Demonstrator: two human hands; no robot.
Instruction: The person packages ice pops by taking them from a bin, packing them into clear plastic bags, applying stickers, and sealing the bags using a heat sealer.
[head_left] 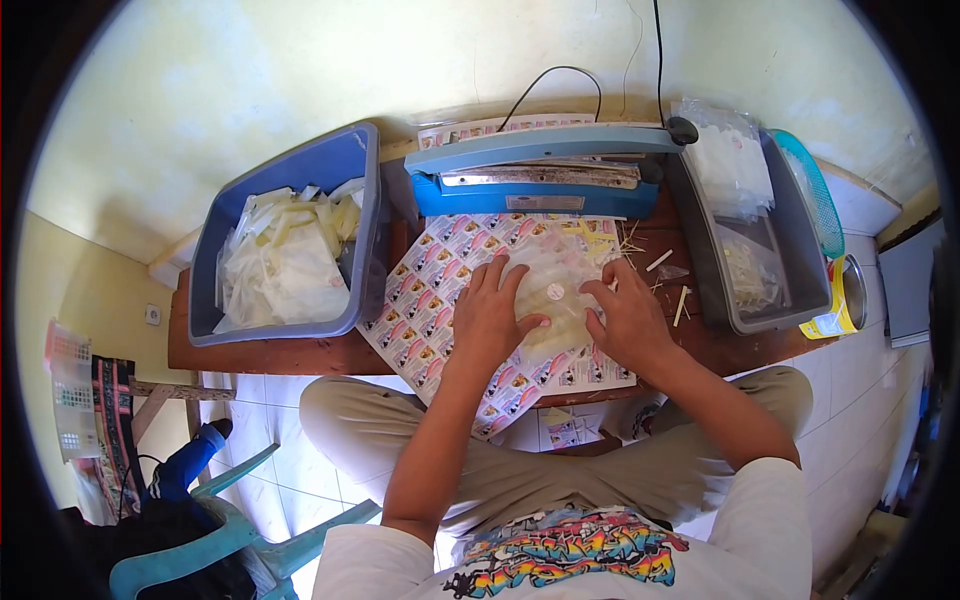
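A clear plastic bag (555,305) with pale contents and a small round label lies on printed paper sheets (425,300), between my hands. My left hand (492,312) rests at the bag's left side, fingers spread. At its right side is my right hand (628,315), its fingers bent and apart, touching the plastic. Just beyond the bag stands a blue sealing machine (535,190) with its long arm raised slightly above the base. Pale sticks (660,260) are scattered right of the sheets.
A blue-grey tub (370,250) with pale filled bags stands on the left. On the right, a grey tub (705,255) holds more bags, beside a teal basket (822,200) and a yellow can (838,318). A green chair (190,555) is at lower left.
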